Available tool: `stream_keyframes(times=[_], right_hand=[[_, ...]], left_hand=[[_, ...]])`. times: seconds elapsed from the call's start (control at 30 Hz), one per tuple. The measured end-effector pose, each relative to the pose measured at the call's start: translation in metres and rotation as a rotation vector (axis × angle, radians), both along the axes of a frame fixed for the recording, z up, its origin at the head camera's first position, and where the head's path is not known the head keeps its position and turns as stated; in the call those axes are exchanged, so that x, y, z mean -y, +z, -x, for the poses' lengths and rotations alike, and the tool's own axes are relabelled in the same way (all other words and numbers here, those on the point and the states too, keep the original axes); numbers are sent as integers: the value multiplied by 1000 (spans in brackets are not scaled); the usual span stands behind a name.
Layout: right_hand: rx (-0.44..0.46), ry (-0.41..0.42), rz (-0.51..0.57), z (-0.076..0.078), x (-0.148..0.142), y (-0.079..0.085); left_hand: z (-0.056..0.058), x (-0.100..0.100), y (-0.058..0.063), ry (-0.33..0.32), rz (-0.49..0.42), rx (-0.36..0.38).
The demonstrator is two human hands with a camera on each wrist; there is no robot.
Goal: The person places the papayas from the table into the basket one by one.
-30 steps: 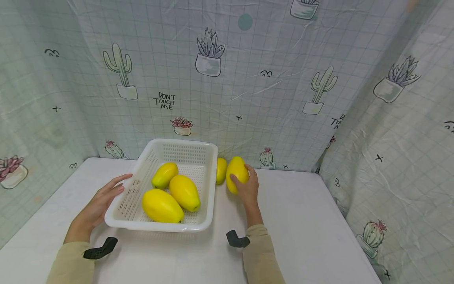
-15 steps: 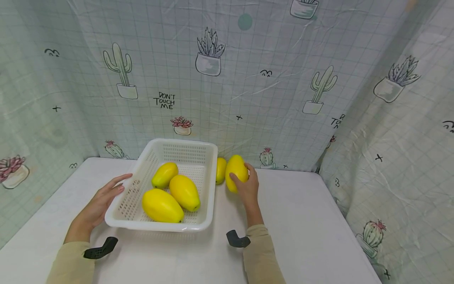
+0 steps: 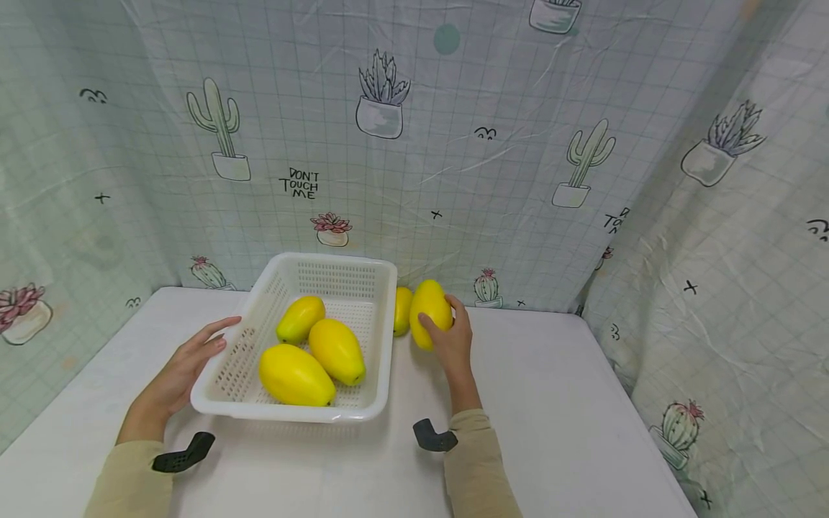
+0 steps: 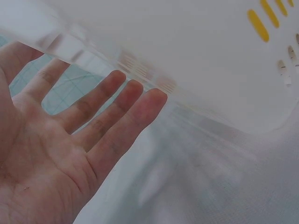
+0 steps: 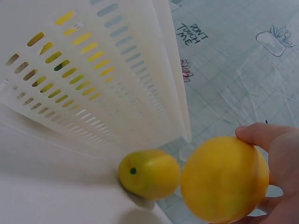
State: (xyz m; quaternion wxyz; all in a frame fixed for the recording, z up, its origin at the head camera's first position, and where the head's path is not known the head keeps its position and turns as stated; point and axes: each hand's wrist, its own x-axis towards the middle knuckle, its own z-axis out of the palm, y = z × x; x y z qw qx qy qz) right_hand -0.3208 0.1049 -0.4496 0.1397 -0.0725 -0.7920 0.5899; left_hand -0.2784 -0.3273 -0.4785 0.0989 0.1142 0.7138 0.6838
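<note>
My right hand [image 3: 451, 339] grips a yellow mango-shaped fruit [image 3: 430, 314] to the right of the white plastic basket [image 3: 294, 412], thumb on one side and fingers on the other. In the right wrist view this fruit [image 5: 224, 179] appears beside a second, similar fruit [image 5: 149, 174] lying against the basket's outer wall. My left hand [image 3: 183, 374] touches the basket's left side with extended fingers. In the left wrist view, fingertips [image 4: 152, 100] meet the basket's side [image 4: 196, 79]. Inside the basket lie three more yellow fruits, one at the back [image 3: 301, 319], one right [image 3: 337, 352], one in front [image 3: 296, 376].
A white table [image 3: 550, 410] extends around the basket. Behind and at both sides hangs a curtain [image 3: 427, 165] printed with cacti, close to the table's back edge. Black camera mounts [image 3: 184, 453] sit at both wrists.
The right hand's fruit has shifted slightly away from the body and to the left, toward the fruit beside the basket. The left hand and basket stay in place.
</note>
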Motion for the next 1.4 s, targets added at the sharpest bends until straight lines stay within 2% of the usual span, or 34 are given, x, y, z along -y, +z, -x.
stream_keyframes(times=[0.53, 0.83, 1.07, 1.4], right_hand=[[33, 56, 45, -1, -2, 5], [25, 102, 52, 0, -4, 5], [20, 148, 105, -6, -4, 13], [8, 171, 140, -4, -5, 11]], left_hand=[[-1, -2, 1, 9, 12, -1], [-1, -1, 1, 7, 8, 11], [-1, -1, 1, 5, 3, 12], [-2, -3, 2, 14, 15, 15]])
